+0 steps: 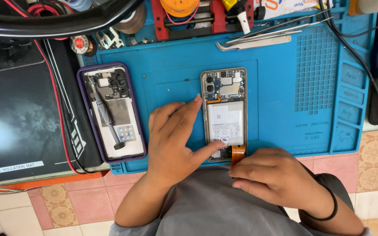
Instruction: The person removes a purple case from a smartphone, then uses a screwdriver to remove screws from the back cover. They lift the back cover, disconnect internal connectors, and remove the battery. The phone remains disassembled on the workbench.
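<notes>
Your opened phone (224, 114) lies face down in the middle of the blue mat (276, 96), near its front edge, with bare mat to its right. Your left hand (173, 140) rests spread beside it, thumb pressing its lower end, gripping nothing. Your right hand (272, 177) seems pinched on the orange ribbon cable (238, 154). The back cover (112, 112) lies well apart, left.
</notes>
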A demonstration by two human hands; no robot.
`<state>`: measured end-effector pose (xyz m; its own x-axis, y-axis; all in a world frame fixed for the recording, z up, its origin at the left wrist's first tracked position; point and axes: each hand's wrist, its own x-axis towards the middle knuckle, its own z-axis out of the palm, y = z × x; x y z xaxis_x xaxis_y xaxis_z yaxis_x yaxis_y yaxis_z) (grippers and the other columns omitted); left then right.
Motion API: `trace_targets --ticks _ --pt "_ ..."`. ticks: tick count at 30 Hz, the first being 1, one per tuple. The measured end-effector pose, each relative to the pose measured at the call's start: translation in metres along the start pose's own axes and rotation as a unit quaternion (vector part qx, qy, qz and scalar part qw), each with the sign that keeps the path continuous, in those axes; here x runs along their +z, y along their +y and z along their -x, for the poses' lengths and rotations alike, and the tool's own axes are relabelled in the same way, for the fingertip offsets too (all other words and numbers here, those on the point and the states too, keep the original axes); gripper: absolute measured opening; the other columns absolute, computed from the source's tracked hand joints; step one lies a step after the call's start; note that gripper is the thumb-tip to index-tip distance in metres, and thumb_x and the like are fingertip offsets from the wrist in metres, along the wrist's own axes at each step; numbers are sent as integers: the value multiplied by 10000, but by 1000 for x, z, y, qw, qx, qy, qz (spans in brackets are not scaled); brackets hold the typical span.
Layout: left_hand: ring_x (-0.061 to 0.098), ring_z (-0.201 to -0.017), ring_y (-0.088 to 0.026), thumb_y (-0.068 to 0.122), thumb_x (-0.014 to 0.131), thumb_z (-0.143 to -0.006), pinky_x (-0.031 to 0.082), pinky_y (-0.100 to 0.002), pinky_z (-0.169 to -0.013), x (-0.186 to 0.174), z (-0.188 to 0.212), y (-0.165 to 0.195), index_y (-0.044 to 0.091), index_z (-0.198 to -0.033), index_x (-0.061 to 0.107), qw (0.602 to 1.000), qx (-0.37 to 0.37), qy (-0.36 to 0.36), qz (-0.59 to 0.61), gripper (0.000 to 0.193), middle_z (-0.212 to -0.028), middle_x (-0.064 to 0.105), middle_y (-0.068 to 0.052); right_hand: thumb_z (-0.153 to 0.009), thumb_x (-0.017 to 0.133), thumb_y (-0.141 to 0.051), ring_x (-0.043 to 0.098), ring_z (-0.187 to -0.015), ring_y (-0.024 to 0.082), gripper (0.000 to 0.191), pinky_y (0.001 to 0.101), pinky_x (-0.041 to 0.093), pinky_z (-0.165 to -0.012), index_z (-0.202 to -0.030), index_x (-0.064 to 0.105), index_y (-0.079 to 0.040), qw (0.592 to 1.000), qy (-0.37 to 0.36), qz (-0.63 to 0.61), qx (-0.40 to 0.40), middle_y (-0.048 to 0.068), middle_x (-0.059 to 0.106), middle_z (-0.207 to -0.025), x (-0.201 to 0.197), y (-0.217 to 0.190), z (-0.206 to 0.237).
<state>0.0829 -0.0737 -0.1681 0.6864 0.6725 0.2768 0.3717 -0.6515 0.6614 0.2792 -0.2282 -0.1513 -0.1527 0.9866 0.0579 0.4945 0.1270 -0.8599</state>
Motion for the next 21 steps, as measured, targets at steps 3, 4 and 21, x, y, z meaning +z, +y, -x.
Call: trace_targets --ticks 3,4,21 --pt "570 -1173 -287 437 929 -716 407 -429 -1011 0 0 1 35 -1407 588 1000 -7 -5 -4 869 -1219 699 -88 -800 849 -231 719 -749 222 250 345 552 -642 -1000 770 -105 1000 -17 -16 -8 37 785 -972 -1 0 0" --pt "570 -1170 -286 440 929 -711 408 -429 -1009 -1 -1 2 38 -1402 595 1000 -10 -6 -5 867 -1215 700 -86 -801 854 -234 722 -740 218 252 343 553 -635 -1000 771 -104 999 -19 -25 -8 34 789 -971 -1 1 0" --pt "574 -1195 -270 397 942 -701 411 -426 -1028 -2 -2 4 56 -1360 638 1000 -3 -6 1 802 -1340 683 -62 -883 799 -80 762 -846 189 281 295 584 -720 -1129 674 -27 983 165 -70 -32 94 762 -1007 8 13 19"
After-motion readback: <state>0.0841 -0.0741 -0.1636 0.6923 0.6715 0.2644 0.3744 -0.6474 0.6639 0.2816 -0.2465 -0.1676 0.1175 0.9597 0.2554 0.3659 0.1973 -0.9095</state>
